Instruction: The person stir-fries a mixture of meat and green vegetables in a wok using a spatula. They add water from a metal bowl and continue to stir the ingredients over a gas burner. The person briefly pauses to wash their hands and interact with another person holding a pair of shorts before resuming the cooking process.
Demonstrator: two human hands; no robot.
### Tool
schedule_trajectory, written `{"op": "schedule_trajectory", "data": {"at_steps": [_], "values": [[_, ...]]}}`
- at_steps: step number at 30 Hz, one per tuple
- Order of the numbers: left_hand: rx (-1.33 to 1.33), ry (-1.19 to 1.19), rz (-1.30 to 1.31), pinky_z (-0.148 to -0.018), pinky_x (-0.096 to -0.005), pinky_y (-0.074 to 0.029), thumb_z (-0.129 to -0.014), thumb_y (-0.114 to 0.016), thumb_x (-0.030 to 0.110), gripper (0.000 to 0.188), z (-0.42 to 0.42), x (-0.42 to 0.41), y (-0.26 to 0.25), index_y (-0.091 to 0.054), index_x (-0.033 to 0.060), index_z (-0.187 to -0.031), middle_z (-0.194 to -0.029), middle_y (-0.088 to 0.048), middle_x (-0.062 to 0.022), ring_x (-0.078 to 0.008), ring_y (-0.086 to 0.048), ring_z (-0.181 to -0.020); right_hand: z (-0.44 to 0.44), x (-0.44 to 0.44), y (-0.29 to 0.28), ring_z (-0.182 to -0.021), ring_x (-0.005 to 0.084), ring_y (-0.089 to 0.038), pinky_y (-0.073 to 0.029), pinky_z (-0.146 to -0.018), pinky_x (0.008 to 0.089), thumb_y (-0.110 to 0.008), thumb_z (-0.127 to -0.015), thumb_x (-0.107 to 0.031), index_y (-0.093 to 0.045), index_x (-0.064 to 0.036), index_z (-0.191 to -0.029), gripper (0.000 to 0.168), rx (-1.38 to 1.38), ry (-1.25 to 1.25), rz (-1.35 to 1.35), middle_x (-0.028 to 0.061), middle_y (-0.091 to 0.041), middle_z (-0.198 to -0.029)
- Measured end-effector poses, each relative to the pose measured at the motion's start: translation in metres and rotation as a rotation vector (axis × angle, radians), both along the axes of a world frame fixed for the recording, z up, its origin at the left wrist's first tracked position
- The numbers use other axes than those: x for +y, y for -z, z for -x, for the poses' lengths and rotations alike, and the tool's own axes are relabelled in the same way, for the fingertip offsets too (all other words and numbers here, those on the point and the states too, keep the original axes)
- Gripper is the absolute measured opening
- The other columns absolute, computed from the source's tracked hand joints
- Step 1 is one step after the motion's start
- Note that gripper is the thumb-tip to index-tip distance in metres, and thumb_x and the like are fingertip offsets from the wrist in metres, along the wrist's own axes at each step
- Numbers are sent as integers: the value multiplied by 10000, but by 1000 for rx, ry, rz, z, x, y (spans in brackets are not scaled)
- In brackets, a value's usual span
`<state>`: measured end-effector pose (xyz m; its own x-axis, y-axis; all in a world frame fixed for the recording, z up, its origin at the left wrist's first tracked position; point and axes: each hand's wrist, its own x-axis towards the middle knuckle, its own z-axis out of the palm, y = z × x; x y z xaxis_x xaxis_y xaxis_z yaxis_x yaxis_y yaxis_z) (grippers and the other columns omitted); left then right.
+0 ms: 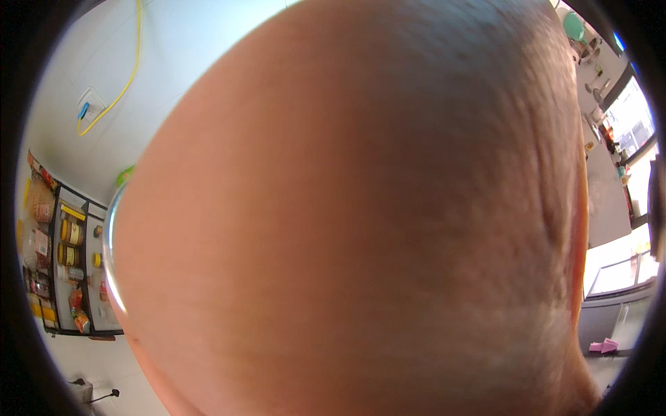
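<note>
A bare hand or wrist, blurred and very close to the camera, fills most of the head view. Which of my hands it belongs to cannot be told. Its fingers cannot be made out, and anything it holds or touches is hidden. A shiny bangle curves around its left edge. No second hand can be told apart. Beyond the left edge of the skin stands a black-framed rack with jars with yellow lids and food packets.
A yellow cable hangs by a wall socket with a blue plug. Ladles and a green round item are at upper right, near windows. A pink cloth-like item lies at lower right.
</note>
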<state>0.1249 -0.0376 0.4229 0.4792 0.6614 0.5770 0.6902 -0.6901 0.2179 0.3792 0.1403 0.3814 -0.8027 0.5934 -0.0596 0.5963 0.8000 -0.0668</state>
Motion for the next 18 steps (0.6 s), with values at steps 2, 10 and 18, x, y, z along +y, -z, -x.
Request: {"op": "schedule_trajectory", "data": {"at_steps": [2,10,18], "values": [[1,1,4,-1061,-387,-302,-751,-721,383,675,-1,1,1,-505,24,-1280,-1307,-517,-101,-215,-439,-1257,5,0,20,-817,362,-595,-463,-698,442,-652,-778,-118,-510,-99,-1188,434,9,-14,-9,157,-611,-868],[15,22,11,-1056,-382,-311,-765,-715,359,637,-5,7,0,-516,26,-1271,-1300,-526,-100,-212,-449,-1249,-1,1,-4,-851,372,-586,-451,-727,438,-658,-747,-76,-516,-82,-1229,503,137,7,9,185,-615,-943],[9,21,13,-1051,-377,-319,-779,-708,334,599,-4,9,-6,-526,28,-1262,-1293,-535,-98,-209,-459,-1242,25,30,32,-827,371,-586,-441,-728,426,-653,-772,-76,-534,-35,-1226,471,180,26,43,228,-606,-870]]}}
